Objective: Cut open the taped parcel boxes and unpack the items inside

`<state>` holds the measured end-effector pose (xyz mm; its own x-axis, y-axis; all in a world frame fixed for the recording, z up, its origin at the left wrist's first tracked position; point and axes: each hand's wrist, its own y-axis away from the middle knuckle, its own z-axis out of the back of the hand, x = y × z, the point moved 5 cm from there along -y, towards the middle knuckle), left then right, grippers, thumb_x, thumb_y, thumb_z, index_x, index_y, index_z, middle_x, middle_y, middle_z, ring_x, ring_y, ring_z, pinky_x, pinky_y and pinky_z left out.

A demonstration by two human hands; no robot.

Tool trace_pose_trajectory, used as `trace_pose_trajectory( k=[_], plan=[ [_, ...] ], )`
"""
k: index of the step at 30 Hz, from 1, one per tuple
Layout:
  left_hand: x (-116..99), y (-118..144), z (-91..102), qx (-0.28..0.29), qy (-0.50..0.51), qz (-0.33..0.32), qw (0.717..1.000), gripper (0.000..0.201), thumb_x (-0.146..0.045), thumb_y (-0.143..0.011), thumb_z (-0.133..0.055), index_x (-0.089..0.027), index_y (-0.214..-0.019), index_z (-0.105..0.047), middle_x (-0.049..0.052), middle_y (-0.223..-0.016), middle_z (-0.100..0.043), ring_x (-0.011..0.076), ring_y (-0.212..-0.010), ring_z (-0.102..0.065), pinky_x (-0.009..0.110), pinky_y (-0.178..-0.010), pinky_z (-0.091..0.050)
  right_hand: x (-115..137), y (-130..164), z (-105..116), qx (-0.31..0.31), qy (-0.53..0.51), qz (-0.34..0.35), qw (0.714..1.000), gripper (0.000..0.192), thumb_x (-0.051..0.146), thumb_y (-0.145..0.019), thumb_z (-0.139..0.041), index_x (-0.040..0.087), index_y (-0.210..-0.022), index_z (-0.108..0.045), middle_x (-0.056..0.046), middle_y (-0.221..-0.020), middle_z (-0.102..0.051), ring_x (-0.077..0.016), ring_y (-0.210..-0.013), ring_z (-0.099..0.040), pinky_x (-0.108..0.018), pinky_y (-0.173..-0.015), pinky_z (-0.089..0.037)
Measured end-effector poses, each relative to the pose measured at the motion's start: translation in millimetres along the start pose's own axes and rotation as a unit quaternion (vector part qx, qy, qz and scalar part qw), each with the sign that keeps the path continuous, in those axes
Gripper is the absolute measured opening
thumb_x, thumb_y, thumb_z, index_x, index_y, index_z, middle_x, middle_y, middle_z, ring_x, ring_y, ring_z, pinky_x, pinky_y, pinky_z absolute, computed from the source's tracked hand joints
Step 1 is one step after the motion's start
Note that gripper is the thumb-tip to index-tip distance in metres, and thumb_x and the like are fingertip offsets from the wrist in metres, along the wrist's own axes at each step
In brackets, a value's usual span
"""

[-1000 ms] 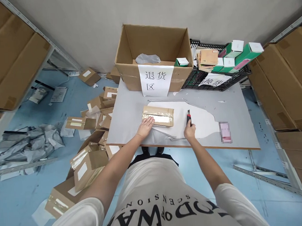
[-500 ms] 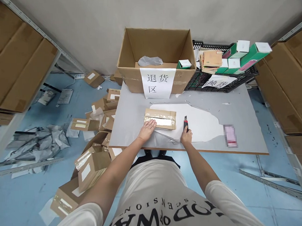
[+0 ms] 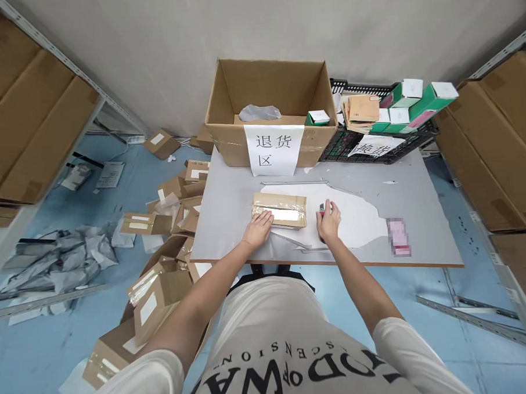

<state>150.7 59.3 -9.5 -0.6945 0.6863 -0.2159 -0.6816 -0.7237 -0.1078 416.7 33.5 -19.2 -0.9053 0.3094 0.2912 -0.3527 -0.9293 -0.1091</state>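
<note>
A flat brown cardboard parcel (image 3: 282,207) sealed with clear tape lies on the grey table (image 3: 420,207), near its front edge. My left hand (image 3: 258,228) rests flat on the parcel's near left corner. My right hand (image 3: 328,220) is just to the right of the parcel and is closed around a red and black utility knife (image 3: 321,208), whose tip sticks out above my fingers. Hand and knife sit over the white patch of the tabletop.
A big open carton (image 3: 271,106) with a paper sign stands at the table's back. A black crate (image 3: 376,134) with green and brown boxes is at the back right. A pink item (image 3: 398,236) lies at right. Parcels (image 3: 162,282) litter the floor at left. Shelves of cartons flank both sides.
My right hand, holding the knife, has moved left toward the parcel's right end and turned over the knife. My left hand has stayed on the parcel.
</note>
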Motion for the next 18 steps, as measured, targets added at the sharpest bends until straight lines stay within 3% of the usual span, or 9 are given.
trace_pose_trajectory(
  k=[2,4,6,9,12,18],
  plan=[
    [-0.6,-0.3,0.8,0.002,0.006,0.003,1.0,0.042,-0.021,-0.093,-0.037,-0.012,-0.131,-0.049,0.013,-0.138,-0.049,0.0245,-0.134,-0.038,0.042,-0.11,-0.03,33.1,-23.2,16.0,0.012,-0.018,0.121,0.992,0.062,0.037,-0.092,-0.036,0.012,-0.146,-0.021,-0.019,-0.142,-0.036,-0.0308,-0.128,-0.033,-0.047,-0.103,-0.03],
    [-0.9,-0.5,1.2,0.007,0.014,0.006,1.0,0.042,-0.021,-0.092,-0.038,-0.01,-0.131,-0.049,0.014,-0.138,-0.049,0.0251,-0.134,-0.038,0.042,-0.11,-0.03,69.7,-36.7,20.1,0.078,0.002,0.259,0.963,0.061,0.038,-0.09,-0.041,0.013,-0.145,-0.027,-0.017,-0.143,-0.038,-0.0292,-0.13,-0.033,-0.044,-0.105,-0.028],
    [-1.0,-0.8,1.5,0.016,0.022,0.006,1.0,0.043,-0.02,-0.09,-0.04,-0.009,-0.131,-0.049,0.015,-0.139,-0.048,0.0256,-0.134,-0.038,0.042,-0.11,-0.029,96.6,-42.3,16.8,0.132,0.046,0.341,0.93,0.063,0.038,-0.088,-0.047,0.012,-0.143,-0.03,-0.017,-0.146,-0.036,-0.0305,-0.133,-0.031,-0.045,-0.105,-0.027],
    [-0.9,-0.9,2.0,0.034,0.031,0.002,0.999,0.045,-0.018,-0.088,-0.041,-0.008,-0.132,-0.048,0.015,-0.14,-0.047,0.0252,-0.134,-0.038,0.042,-0.111,-0.027,113.3,-44.1,4.8,0.17,0.113,0.363,0.909,0.059,0.034,-0.088,-0.049,0.012,-0.141,-0.034,-0.019,-0.146,-0.036,-0.0324,-0.131,-0.035,-0.048,-0.104,-0.028],
    [-0.3,-0.5,2.4,0.045,0.037,0.001,0.998,0.048,-0.018,-0.087,-0.042,-0.008,-0.134,-0.046,0.015,-0.141,-0.045,0.0254,-0.135,-0.036,0.042,-0.112,-0.026,113.8,-39.3,-7.7,0.191,0.149,0.362,0.9,0.053,0.029,-0.091,-0.041,0.011,-0.14,-0.035,-0.021,-0.143,-0.04,-0.033,-0.125,-0.041,-0.049,-0.1,-0.033],
    [0.2,1.5,2.0,0.055,0.04,-0.005,0.998,0.054,-0.018,-0.084,-0.046,-0.007,-0.136,-0.042,0.016,-0.144,-0.042,0.0258,-0.137,-0.031,0.043,-0.112,-0.024,114.7,-33.8,-13.1,0.194,0.185,0.367,0.891,0.053,0.006,-0.087,-0.026,0.0,-0.139,-0.034,-0.029,-0.142,-0.037,-0.0359,-0.128,-0.039,-0.051,-0.098,-0.036]
  ],
)
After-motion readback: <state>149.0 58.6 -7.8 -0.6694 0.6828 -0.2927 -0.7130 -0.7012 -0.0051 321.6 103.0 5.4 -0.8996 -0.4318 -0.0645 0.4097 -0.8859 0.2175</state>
